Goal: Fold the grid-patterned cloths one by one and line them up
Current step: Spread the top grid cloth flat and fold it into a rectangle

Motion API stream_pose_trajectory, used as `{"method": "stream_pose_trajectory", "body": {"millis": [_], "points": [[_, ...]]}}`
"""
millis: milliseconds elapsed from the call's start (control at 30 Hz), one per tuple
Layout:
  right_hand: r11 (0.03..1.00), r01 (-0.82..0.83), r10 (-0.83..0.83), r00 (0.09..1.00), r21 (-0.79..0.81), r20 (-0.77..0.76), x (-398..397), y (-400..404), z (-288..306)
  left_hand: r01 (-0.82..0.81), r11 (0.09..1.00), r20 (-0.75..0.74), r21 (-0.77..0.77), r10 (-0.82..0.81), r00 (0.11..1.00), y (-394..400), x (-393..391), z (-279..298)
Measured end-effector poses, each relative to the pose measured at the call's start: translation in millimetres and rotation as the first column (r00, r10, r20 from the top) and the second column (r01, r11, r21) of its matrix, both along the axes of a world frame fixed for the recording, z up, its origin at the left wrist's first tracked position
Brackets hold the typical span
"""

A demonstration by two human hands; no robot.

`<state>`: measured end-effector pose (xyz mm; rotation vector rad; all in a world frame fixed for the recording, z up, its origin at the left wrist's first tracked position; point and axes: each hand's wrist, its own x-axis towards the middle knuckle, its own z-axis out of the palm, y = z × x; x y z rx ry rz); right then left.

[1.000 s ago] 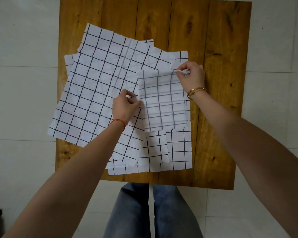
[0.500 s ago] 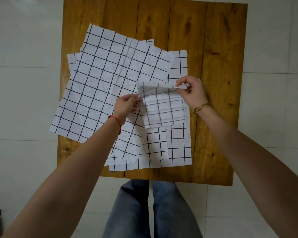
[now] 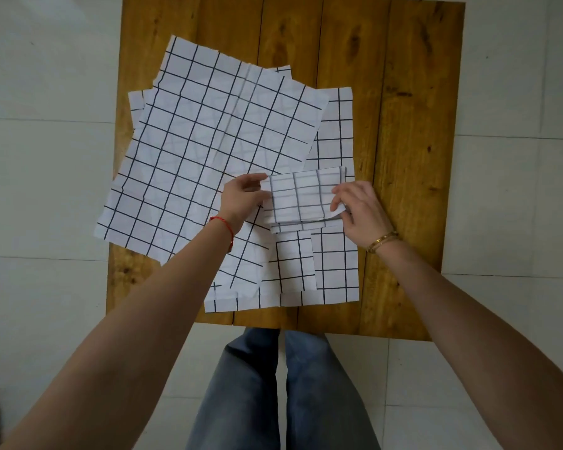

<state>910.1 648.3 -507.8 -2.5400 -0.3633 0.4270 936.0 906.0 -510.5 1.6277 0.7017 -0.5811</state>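
Observation:
A small folded white cloth with a dark grid (image 3: 301, 199) lies on top of the other cloths near the table's middle. My left hand (image 3: 242, 198) holds its left edge. My right hand (image 3: 359, 207) pinches its lower right corner, which curls up. A large unfolded grid cloth (image 3: 208, 134) lies spread and tilted across the left half of the table. Another flat grid cloth (image 3: 335, 271) lies under the folded one, reaching toward the near edge. More cloth edges stick out beneath the pile.
The wooden table (image 3: 413, 157) has bare planks along its right side and far edge. White floor tiles (image 3: 46, 190) surround it. My legs in blue jeans (image 3: 273, 384) stand just below the table's near edge.
The far half of the small cloth has been folded toward me, halving its length. Both hands came nearer with it, and the right hand now pinches the near right corner.

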Motion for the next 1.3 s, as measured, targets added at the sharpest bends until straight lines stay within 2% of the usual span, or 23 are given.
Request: {"method": "stream_pose_trajectory", "body": {"millis": [133, 233, 433, 533, 767, 967, 1067, 1200, 1300], "points": [[0.998, -0.028, 0.027, 0.999, -0.062, -0.023, -7.1, 0.0, -4.7, 0.085, 0.986, 0.097, 0.146, -0.100, 0.990, -7.1, -9.9, -1.2], [0.997, 0.018, -0.019, 1.000, -0.071, -0.008, -5.8, 3.1, -3.9, 0.104, 0.970, 0.191, 0.220, -0.148, 0.970, -11.9, -17.4, -2.0], [0.996, 0.054, -0.045, 0.991, -0.071, 0.128, 13.8, 26.0, -7.6, 0.111, 0.964, 0.262, 0.240, -0.174, 0.949, -12.4, -29.7, -7.6], [0.990, -0.003, 0.021, 0.991, -0.138, 0.132, 23.9, 41.1, -9.1, 0.094, 0.969, 0.275, 0.229, -0.157, 0.949, -12.7, -29.6, -7.1], [0.914, -0.193, 0.228, 0.972, -0.358, 0.058, 25.7, 67.0, -12.3, 0.170, 0.941, 0.314, 0.292, -0.263, 0.912, -8.8, -31.8, -6.1], [0.866, -0.207, 0.254, 0.966, -0.455, 0.042, 16.9, 64.6, -20.7, 0.264, 0.885, 0.283, 0.383, -0.384, 0.879, -6.3, -34.3, -16.2], [0.855, -0.163, 0.232, 0.969, -0.493, 0.082, 12.1, 49.7, -23.4, 0.279, 0.872, 0.289, 0.403, -0.410, 0.865, -7.3, -34.9, -17.9], [0.850, -0.005, 0.082, 0.989, -0.527, 0.122, 1.9, 20.3, -24.2, 0.308, 0.846, 0.273, 0.436, -0.451, 0.850, -8.0, -35.8, -20.0], [0.845, 0.047, 0.033, 0.990, -0.533, 0.140, -2.2, 10.9, -22.1, 0.321, 0.836, 0.256, 0.446, -0.462, 0.849, -8.7, -37.3, -21.6]]}}
